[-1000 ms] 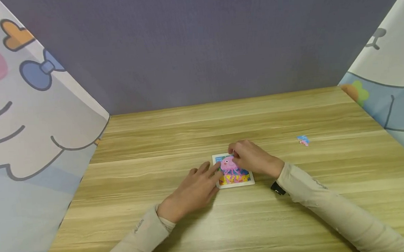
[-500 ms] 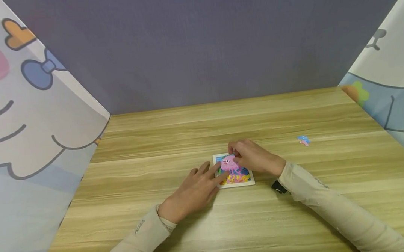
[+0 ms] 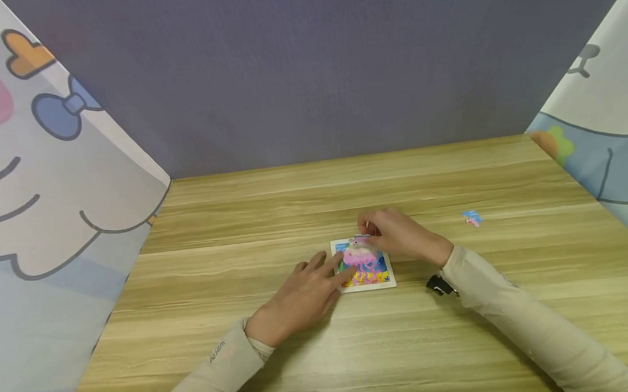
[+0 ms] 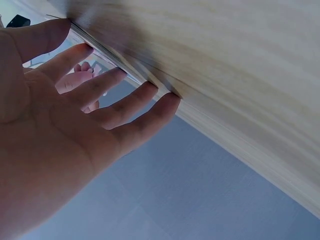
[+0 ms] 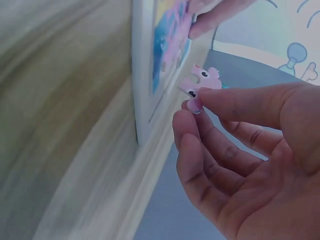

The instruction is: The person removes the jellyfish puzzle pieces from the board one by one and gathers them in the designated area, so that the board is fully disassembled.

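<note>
A square puzzle with a white frame (image 3: 390, 284) and a pink jellyfish picture lies on the table. The left hand (image 3: 301, 296) rests with spread fingers on its left side; in the left wrist view this hand (image 4: 65, 120) is nearly straight-fingered. At the top edge of the puzzle, the right hand (image 3: 402, 236) pinches a pink puzzle piece. The right wrist view shows the piece (image 5: 206, 80) with printed eyes, between thumb and curled fingers of the right hand (image 5: 250, 145), raised off the frame (image 5: 142, 75).
Another blue and pink piece (image 3: 471, 218) lies on the wooden table (image 3: 272, 209) to the right, beyond the right hand. A grey panel (image 3: 329, 72) stands behind the table, with cartoon-printed panels on both sides.
The right hand has moved slightly up and right, lifting the pink piece out of the upper part of the picture. The left hand has hardly moved, one finger shifting a little over the picture.
</note>
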A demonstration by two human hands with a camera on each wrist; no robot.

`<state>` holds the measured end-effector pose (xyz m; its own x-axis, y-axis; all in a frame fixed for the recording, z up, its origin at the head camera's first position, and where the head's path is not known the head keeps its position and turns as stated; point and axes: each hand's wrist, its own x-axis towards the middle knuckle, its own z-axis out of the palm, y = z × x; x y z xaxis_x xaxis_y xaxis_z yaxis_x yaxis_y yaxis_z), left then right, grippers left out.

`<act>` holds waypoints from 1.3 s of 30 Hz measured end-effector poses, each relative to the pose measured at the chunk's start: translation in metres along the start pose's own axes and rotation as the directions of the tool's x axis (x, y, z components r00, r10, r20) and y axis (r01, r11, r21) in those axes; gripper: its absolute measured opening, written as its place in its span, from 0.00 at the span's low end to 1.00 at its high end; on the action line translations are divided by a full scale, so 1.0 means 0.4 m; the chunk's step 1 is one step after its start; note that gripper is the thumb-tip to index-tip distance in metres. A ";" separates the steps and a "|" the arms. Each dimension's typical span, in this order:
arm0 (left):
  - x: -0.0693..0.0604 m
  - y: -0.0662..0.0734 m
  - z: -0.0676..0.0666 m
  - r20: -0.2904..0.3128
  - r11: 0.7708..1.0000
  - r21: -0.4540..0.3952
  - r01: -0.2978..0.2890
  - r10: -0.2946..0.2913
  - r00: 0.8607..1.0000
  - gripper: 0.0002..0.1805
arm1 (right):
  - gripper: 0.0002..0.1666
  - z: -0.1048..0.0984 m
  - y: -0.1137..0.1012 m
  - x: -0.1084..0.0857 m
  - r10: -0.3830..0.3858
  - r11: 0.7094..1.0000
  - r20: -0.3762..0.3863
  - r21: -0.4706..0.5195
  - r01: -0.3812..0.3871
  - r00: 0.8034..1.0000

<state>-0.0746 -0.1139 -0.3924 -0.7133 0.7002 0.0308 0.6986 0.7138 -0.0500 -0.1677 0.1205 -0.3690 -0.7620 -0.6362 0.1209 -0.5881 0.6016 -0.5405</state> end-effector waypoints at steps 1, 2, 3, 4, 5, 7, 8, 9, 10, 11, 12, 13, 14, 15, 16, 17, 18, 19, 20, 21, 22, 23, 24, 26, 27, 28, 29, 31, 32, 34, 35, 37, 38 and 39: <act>0.000 0.000 0.000 -0.007 1.000 0.001 -0.002 0.002 1.000 0.25 | 0.08 -0.002 0.002 0.001 -0.005 1.000 -0.002 0.010 0.005 1.000; 0.000 0.000 0.001 -0.014 1.000 0.000 -0.004 0.004 1.000 0.25 | 0.08 -0.003 0.003 0.001 -0.009 1.000 0.000 0.020 0.009 1.000; 0.000 0.000 0.002 -0.019 1.000 0.001 -0.007 0.007 1.000 0.25 | 0.07 -0.003 0.005 0.001 -0.011 1.000 0.004 0.027 0.011 1.000; 0.000 0.001 0.002 -0.019 1.000 0.001 -0.007 0.007 1.000 0.25 | 0.07 -0.004 0.006 0.001 -0.014 0.999 0.007 0.033 0.014 1.000; 0.001 0.001 0.003 -0.022 1.000 0.003 -0.009 0.009 1.000 0.25 | 0.07 -0.004 0.007 0.000 -0.016 0.999 0.013 0.034 0.015 1.000; 0.003 0.001 0.004 -0.021 1.000 0.006 -0.008 0.009 1.000 0.25 | 0.06 -0.005 0.005 0.000 -0.019 0.999 0.024 0.034 0.018 1.000; 0.003 0.002 0.005 -0.021 1.000 0.008 -0.009 0.009 1.000 0.25 | 0.06 -0.007 0.005 -0.001 -0.019 0.999 0.029 0.032 0.018 0.999; 0.004 0.002 0.005 -0.022 1.000 0.011 -0.009 0.009 1.000 0.25 | 0.06 -0.008 0.003 -0.002 -0.016 0.999 0.033 0.029 0.015 0.999; 0.004 0.003 0.005 -0.022 1.000 0.010 -0.008 0.008 1.000 0.25 | 0.06 -0.010 0.002 -0.002 -0.016 0.999 0.033 0.029 0.015 0.999; 0.004 0.003 0.005 -0.021 1.000 0.010 -0.006 0.006 1.000 0.25 | 0.06 -0.011 0.001 -0.002 -0.014 1.000 0.032 0.028 0.013 0.999; 0.004 0.003 0.005 -0.019 1.000 0.010 -0.003 0.003 1.000 0.25 | 0.06 -0.013 0.000 -0.002 -0.017 0.999 0.031 0.032 0.016 0.999; 0.003 0.004 0.004 -0.019 1.000 0.011 0.000 0.001 1.000 0.25 | 0.06 -0.015 -0.001 -0.003 -0.018 0.999 0.029 0.035 0.017 0.999; 0.002 0.005 0.003 -0.018 1.000 0.010 0.003 -0.002 1.000 0.26 | 0.06 -0.018 -0.002 -0.004 -0.018 0.999 0.025 0.037 0.017 1.000; 0.002 0.005 0.001 -0.016 1.000 0.009 0.006 -0.005 1.000 0.26 | 0.06 -0.021 -0.003 -0.005 -0.021 0.999 0.019 0.041 0.020 1.000; 0.001 0.005 0.000 -0.012 1.000 0.006 0.008 -0.008 1.000 0.26 | 0.06 -0.023 -0.003 -0.008 -0.026 0.999 0.012 0.043 0.026 1.000; 0.002 0.006 -0.001 -0.012 1.000 0.007 0.008 -0.008 1.000 0.26 | 0.06 -0.026 -0.004 -0.010 -0.030 0.999 0.004 0.040 0.029 1.000; 0.002 0.006 -0.002 -0.012 1.000 0.010 0.006 -0.006 1.000 0.26 | 0.06 -0.030 -0.003 -0.014 -0.035 0.999 -0.006 0.041 0.035 0.999; 0.003 0.006 -0.003 -0.013 1.000 0.013 0.003 -0.003 1.000 0.26 | 0.06 -0.033 -0.003 -0.019 -0.036 0.999 -0.016 0.038 0.037 0.999; 0.004 0.006 -0.004 -0.013 1.000 0.016 0.001 0.000 1.000 0.25 | 0.06 -0.037 -0.003 -0.024 -0.041 0.998 -0.029 0.038 0.042 0.999; 0.005 0.005 -0.004 -0.012 1.000 0.018 0.000 0.001 1.000 0.25 | 0.06 -0.040 -0.002 -0.029 -0.047 0.998 -0.042 0.036 0.049 0.998; 0.006 0.005 -0.005 -0.010 1.000 0.018 -0.001 0.002 1.000 0.25 | 0.07 -0.043 -0.001 -0.034 -0.049 0.998 -0.053 0.034 0.051 0.997; 0.007 0.005 -0.006 -0.007 1.000 0.017 -0.001 0.001 1.000 0.25 | 0.07 -0.047 0.000 -0.038 -0.051 0.998 -0.066 0.030 0.053 0.997; 0.007 0.005 -0.006 -0.003 1.000 0.015 0.000 0.000 1.000 0.25 | 0.07 -0.050 0.001 -0.043 -0.052 0.998 -0.077 0.027 0.054 0.996; 0.007 0.004 -0.008 0.006 1.000 0.007 0.006 -0.006 1.000 0.25 | 0.07 -0.057 0.002 -0.052 -0.049 0.999 -0.097 0.016 0.050 0.994; 0.007 0.004 -0.008 0.008 1.000 0.006 0.007 -0.007 1.000 0.25 | 0.06 -0.059 0.003 -0.056 -0.047 0.999 -0.103 0.010 0.048 0.994; 0.007 0.004 -0.007 0.010 1.000 0.006 0.006 -0.006 1.000 0.25 | 0.06 -0.061 0.005 -0.061 -0.043 0.999 -0.105 0.006 0.044 0.994; 0.006 0.004 -0.007 0.009 1.000 0.010 0.005 -0.005 1.000 0.25 | 0.06 -0.063 0.006 -0.065 -0.042 0.999 -0.107 0.001 0.043 0.993; 0.006 0.003 -0.005 0.006 1.000 0.019 0.003 -0.003 1.000 0.26 | 0.06 -0.068 0.011 -0.076 -0.040 0.999 -0.108 -0.008 0.039 0.993; 0.006 0.003 -0.005 0.005 1.000 0.024 0.002 -0.002 1.000 0.26 | 0.06 -0.069 0.015 -0.082 -0.040 0.999 -0.110 -0.012 0.039 0.993; 0.003 0.002 -0.004 -0.003 1.000 0.024 0.001 -0.001 1.000 0.26 | 0.07 -0.072 0.020 -0.092 -0.035 0.999 -0.112 -0.019 0.033 0.993; 0.002 0.001 -0.003 -0.008 1.000 0.024 -0.001 0.001 1.000 0.26 | 0.07 -0.076 0.023 -0.098 -0.026 0.999 -0.114 -0.023 0.024 0.993; 0.001 0.000 -0.001 -0.018 1.000 0.024 -0.004 0.005 1.000 0.26 | 0.08 -0.086 0.031 -0.110 0.000 0.999 -0.116 -0.032 -0.003 0.993; 0.001 -0.001 -0.001 -0.022 1.000 0.023 -0.005 0.006 1.000 0.25 | 0.07 -0.093 0.035 -0.115 0.012 0.999 -0.117 -0.036 -0.017 0.993; 0.001 -0.001 0.000 -0.026 1.000 0.022 -0.006 0.007 1.000 0.25 | 0.07 -0.101 0.039 -0.119 0.028 0.999 -0.117 -0.039 -0.033 0.993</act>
<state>-0.0753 -0.1140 -0.3926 -0.7068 0.7052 0.0565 0.7016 0.7090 -0.0718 -0.1515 0.1795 -0.3496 -0.8045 -0.5584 0.2024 -0.5732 0.6406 -0.5109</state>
